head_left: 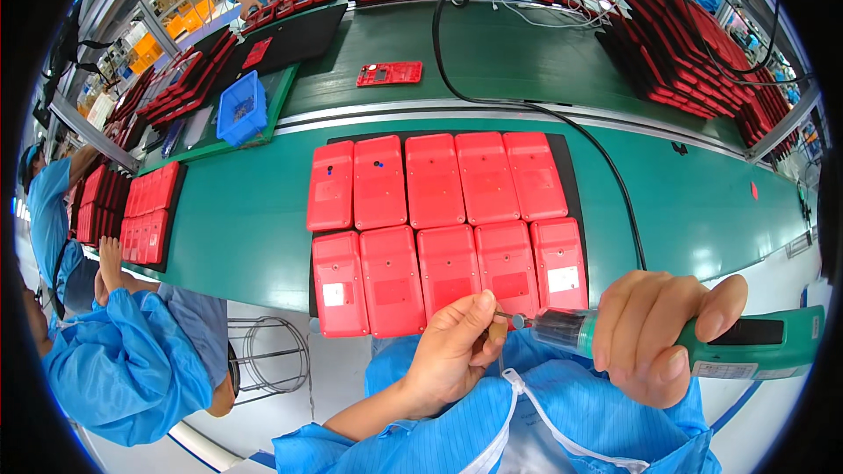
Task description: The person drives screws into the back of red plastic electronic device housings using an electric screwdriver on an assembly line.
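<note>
My right hand (654, 329) is wrapped round a green electric screwdriver (773, 342) with a clear front sleeve, held level and pointing left. Its thin bit (504, 314) reaches the fingertips of my left hand (457, 338), which are closed in a pinch. What sits between those fingertips is too small to make out. Just beyond both hands, red plastic casings (436, 180) lie in two rows on a black mat (566, 158). Two casings at the far left carry small dark screws (378, 164). White labels (563, 278) mark the two end casings of the near row.
A black cable (606, 145) loops over the green bench (685, 202). A blue bin (241, 108) stands at the far left. Beyond a metal rail lie a single red casing (389, 74) and tall stacks (685, 53). Co-workers in blue (132, 360) are at left and across.
</note>
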Tool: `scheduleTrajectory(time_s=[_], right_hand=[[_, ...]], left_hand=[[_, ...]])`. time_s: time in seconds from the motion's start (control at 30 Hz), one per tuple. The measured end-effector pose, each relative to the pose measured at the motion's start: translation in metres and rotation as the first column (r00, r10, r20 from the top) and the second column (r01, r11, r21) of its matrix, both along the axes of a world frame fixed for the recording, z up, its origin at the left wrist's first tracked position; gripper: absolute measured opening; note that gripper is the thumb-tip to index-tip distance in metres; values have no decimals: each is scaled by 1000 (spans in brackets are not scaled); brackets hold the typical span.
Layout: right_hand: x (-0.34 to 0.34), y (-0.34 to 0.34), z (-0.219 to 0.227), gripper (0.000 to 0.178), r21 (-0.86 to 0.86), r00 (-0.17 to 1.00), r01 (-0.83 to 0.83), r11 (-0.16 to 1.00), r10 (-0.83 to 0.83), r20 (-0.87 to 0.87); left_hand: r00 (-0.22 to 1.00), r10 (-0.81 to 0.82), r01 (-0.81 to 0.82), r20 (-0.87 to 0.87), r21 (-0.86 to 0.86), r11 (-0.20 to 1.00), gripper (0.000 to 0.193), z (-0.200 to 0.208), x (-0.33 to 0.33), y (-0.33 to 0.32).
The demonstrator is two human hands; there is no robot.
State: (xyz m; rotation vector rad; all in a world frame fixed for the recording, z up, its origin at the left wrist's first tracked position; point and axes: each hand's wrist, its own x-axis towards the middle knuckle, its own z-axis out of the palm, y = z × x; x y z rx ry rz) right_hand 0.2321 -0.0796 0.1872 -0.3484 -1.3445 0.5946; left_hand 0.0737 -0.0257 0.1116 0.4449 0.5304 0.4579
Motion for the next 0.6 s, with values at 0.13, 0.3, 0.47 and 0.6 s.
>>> scheduleTrajectory(time_s=[0.13,0.3,0.47,0.6], right_hand=[[-7,1,12,23,-75,991,134,988,-131,42],[-1,-4,7,36,-88,1000,-9,996,6,-31],[-3,-6,9,36,-111,999,8,994,-13,-47],[-2,-5,9,36,-137,999,-26,990,22,-30]], left_hand=[[999,-24,27,-28,97,995,31,0,2,-3],[999,-20,23,-30,116,993,33,4,1,-4],[999,-14,22,-50,154,988,34,1,3,-5],[991,-7,35,-132,214,976,34,0,2,-7]])
